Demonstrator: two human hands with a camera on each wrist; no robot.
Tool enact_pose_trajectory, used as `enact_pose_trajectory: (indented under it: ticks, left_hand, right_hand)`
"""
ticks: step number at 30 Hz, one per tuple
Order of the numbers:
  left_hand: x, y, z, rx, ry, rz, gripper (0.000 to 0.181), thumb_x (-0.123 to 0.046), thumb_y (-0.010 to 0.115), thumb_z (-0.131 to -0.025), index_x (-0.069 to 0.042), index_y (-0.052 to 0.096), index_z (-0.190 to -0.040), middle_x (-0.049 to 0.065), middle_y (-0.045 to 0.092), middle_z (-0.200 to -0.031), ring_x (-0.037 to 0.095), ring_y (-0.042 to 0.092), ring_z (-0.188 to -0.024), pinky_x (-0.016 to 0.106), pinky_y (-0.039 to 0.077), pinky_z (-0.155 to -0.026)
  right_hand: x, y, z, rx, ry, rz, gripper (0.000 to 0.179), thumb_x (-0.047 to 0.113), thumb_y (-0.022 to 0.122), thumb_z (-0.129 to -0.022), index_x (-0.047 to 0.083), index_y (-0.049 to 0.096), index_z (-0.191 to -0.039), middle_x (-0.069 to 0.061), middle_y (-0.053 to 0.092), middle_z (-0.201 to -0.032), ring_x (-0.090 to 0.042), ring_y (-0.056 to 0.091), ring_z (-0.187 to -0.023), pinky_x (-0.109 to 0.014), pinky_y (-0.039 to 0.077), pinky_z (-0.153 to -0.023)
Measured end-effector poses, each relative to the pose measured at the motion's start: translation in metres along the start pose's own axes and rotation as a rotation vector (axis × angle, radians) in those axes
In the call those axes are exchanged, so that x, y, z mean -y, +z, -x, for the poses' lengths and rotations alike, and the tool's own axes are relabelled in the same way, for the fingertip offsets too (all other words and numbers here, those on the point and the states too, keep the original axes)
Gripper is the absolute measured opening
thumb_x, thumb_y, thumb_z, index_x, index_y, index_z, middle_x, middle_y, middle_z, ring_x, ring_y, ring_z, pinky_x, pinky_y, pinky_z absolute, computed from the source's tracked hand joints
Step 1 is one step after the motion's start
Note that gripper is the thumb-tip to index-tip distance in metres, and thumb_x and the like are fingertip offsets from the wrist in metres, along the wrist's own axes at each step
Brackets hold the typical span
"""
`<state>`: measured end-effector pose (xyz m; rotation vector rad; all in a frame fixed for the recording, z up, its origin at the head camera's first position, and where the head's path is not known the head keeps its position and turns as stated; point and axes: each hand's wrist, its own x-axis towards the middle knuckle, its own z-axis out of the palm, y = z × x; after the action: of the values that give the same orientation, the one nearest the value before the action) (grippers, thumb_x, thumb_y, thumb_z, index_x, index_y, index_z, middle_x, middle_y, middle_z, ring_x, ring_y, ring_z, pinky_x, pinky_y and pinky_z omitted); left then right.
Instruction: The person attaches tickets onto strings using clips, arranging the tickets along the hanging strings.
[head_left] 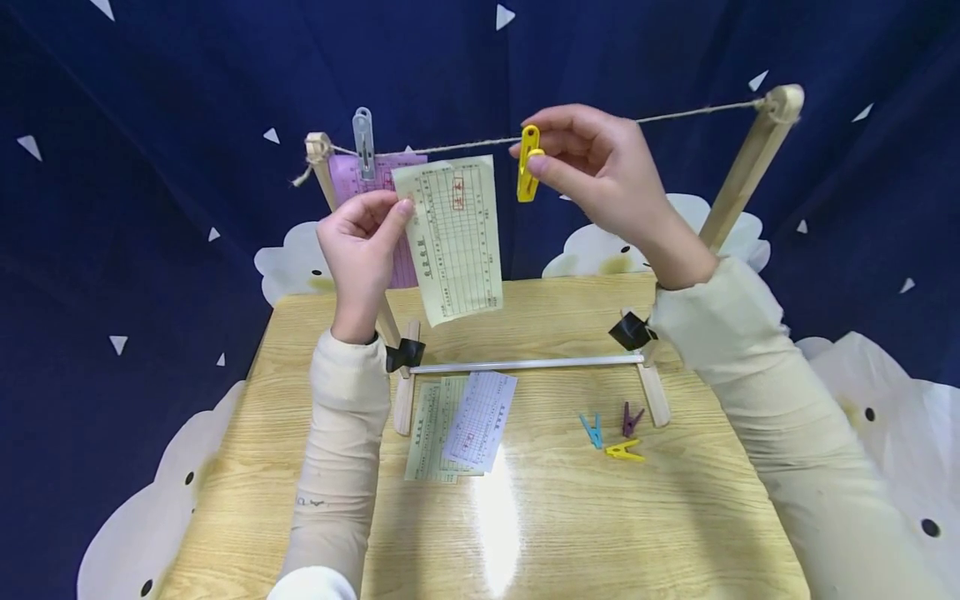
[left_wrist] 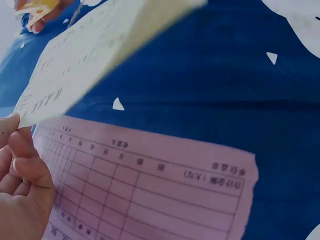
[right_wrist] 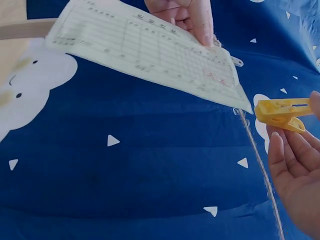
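My left hand (head_left: 360, 250) pinches the left edge of a pale green printed form (head_left: 453, 242) between thumb and fingers. The sheet's top overlaps the twine line (head_left: 465, 146) in the head view. To its right, my right hand (head_left: 600, 162) holds a yellow clothespin (head_left: 528, 164) by its handle end, near the line. In the right wrist view the clothespin (right_wrist: 280, 111) points at a corner of the green form (right_wrist: 145, 50). Behind the left hand, a pink form (head_left: 345, 177) hangs from the line under a grey clothespin (head_left: 363, 142); the green sheet partly hides it.
Wooden posts (head_left: 750, 167) carry the twine, with a white rod (head_left: 525, 364) between their feet. On the table (head_left: 600, 525) lie several green and white forms (head_left: 480, 421), and a blue clothespin (head_left: 592, 431), a purple one (head_left: 632, 419) and another yellow one (head_left: 624, 451).
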<state>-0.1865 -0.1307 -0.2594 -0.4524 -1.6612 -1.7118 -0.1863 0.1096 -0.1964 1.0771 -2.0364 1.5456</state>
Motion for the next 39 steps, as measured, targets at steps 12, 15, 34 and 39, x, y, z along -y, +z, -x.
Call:
enact_pose_trajectory:
  ticks: [12, 15, 34, 39]
  left_hand:
    - [-0.002, 0.000, -0.011, -0.091, -0.105, -0.019, 0.011, 0.000, 0.073, -0.073, 0.009, 0.067, -0.077, -0.005, 0.064, -0.064, 0.007, 0.054, -0.055, 0.017, 0.043, -0.052]
    - [-0.003, 0.000, -0.012, -0.110, -0.156, 0.021, 0.006, 0.002, 0.073, -0.072, 0.005, 0.068, -0.075, 0.000, 0.065, -0.065, 0.008, 0.056, -0.056, 0.017, 0.045, -0.054]
    - [-0.005, -0.002, -0.013, -0.118, -0.184, 0.049, 0.005, 0.003, 0.073, -0.072, 0.002, 0.068, -0.072, 0.002, 0.064, -0.064, 0.009, 0.054, -0.054, 0.017, 0.042, -0.051]
    - [-0.002, -0.005, -0.012, -0.119, -0.145, 0.024, 0.006, 0.002, 0.074, -0.072, 0.002, 0.068, -0.072, -0.001, 0.064, -0.063, 0.007, 0.054, -0.054, 0.016, 0.042, -0.050]
  right_hand:
    - [0.013, 0.010, -0.043, 0.023, 0.070, 0.073, 0.023, 0.002, 0.055, -0.089, -0.006, 0.055, -0.110, -0.014, 0.065, -0.101, -0.014, 0.061, -0.091, -0.023, 0.048, -0.081]
    - [0.013, 0.014, -0.053, 0.037, 0.109, 0.106, 0.025, 0.007, 0.056, -0.089, -0.004, 0.055, -0.112, -0.012, 0.064, -0.101, -0.013, 0.060, -0.089, -0.022, 0.047, -0.079]
    - [0.007, 0.046, -0.085, -0.036, 0.165, 0.057, 0.013, 0.007, 0.062, -0.086, -0.002, 0.064, -0.094, -0.006, 0.060, -0.085, -0.013, 0.050, -0.081, -0.022, 0.042, -0.077]
    - [0.005, 0.052, -0.092, -0.094, 0.230, -0.014, 0.007, 0.005, 0.063, -0.083, -0.002, 0.066, -0.083, -0.004, 0.060, -0.078, -0.015, 0.051, -0.077, -0.023, 0.043, -0.075]
